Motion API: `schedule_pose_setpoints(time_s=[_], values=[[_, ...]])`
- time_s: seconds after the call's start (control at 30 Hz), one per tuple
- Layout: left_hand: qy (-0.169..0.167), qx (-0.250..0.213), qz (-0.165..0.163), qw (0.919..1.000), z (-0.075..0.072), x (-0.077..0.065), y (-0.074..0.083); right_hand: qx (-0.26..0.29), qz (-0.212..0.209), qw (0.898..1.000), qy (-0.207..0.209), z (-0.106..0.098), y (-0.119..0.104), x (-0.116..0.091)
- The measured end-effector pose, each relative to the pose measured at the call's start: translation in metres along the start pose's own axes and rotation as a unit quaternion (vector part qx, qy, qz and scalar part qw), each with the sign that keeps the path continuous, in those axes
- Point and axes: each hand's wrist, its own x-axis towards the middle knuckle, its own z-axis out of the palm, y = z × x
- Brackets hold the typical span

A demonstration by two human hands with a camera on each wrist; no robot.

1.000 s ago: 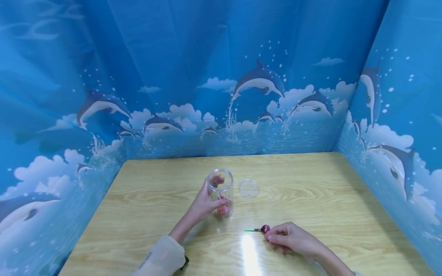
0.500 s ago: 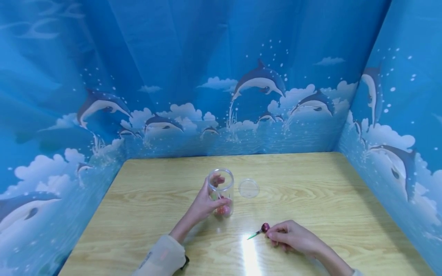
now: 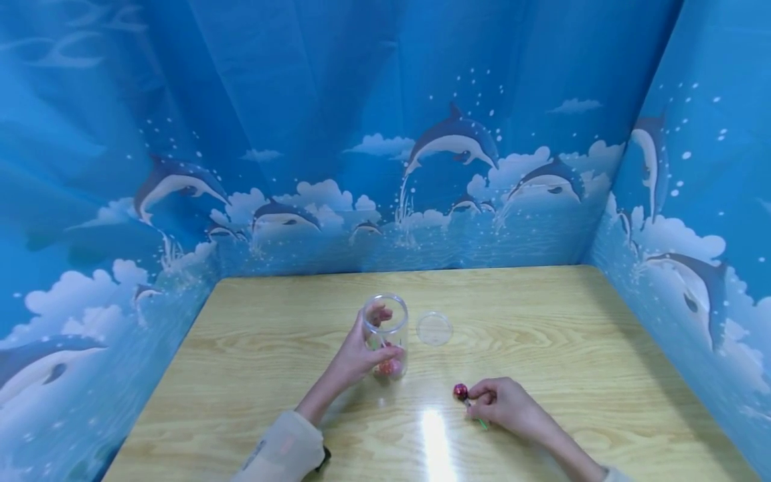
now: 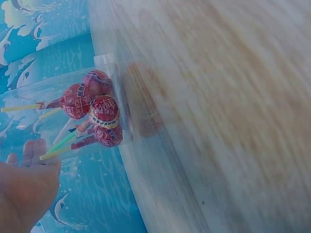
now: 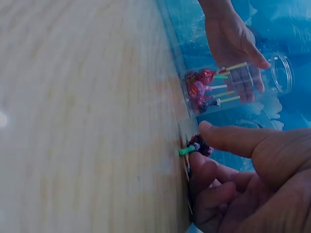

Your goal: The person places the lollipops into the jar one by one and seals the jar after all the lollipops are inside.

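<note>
My left hand [image 3: 355,356] grips a clear plastic jar [image 3: 395,337], fingers round its far side and thumb across the near side. The jar stands upright and has no lid on it. Several lollipops [image 4: 104,110] in red wrappers rest heads down at its bottom, with yellow, green and white sticks pointing up. To the right and nearer the front, my right hand [image 3: 512,408] pinches a single dark-red lollipop [image 3: 460,391] low at the table, its head to the left of my fingertips. Its green stick [image 5: 186,151] shows between thumb and fingers in the right wrist view.
A round clear lid [image 3: 434,329] lies flat on the wood-grain table [image 3: 271,321], just right of the jar. Blue curtains [image 3: 337,134] printed with dolphins stand behind the table and along both sides.
The lollipop beside my right hand has swung round: its stick pointed left, and now points down and right under the fingers. My right hand has shifted slightly up. The left hand and jar stay put.
</note>
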Motion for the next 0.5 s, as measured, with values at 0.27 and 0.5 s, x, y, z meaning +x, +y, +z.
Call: schedule_pose_setpoints(time_s=[0.27, 0.5], values=[[0.002, 0.004, -0.005, 1.0, 0.0, 0.0, -0.001, -0.12, -0.014, 0.99, 0.066, 0.012, -0.005, -0.002], [0.003, 0.013, -0.006, 0.9999, 0.0, 0.0, -0.001, -0.088, 0.024, 0.994, 0.058, 0.002, -0.007, -0.002]])
